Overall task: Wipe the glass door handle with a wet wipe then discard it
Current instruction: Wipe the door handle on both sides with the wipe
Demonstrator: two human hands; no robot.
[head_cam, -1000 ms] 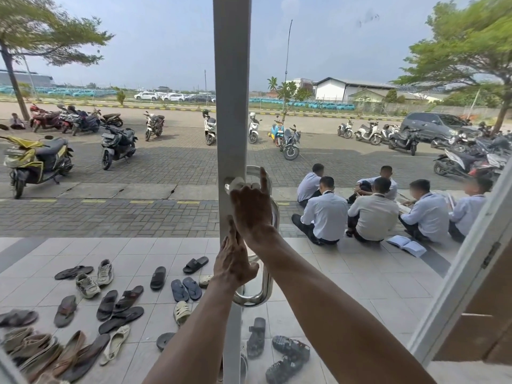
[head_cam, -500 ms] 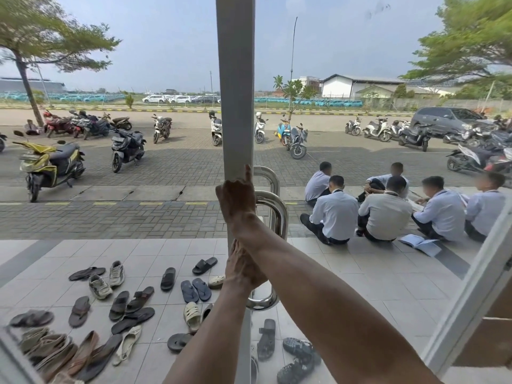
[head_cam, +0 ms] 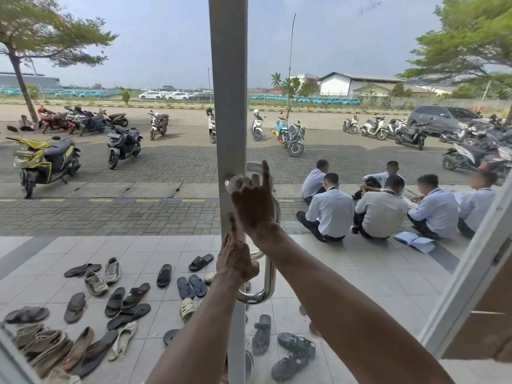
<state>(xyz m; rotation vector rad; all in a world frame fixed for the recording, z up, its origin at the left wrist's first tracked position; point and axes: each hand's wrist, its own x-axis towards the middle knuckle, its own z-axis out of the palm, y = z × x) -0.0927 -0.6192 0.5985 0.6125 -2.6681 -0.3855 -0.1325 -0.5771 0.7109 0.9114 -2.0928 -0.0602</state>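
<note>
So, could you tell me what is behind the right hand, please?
The chrome door handle: its top bend and lower curve show above and below the right hand. The stretch between, and any wet wipe, is covered.

Close head view onto glass door

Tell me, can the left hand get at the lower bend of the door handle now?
Probably yes. The left hand sits beside the door handle, just above that bend; nothing lies between, and the right hand is higher up.
</note>
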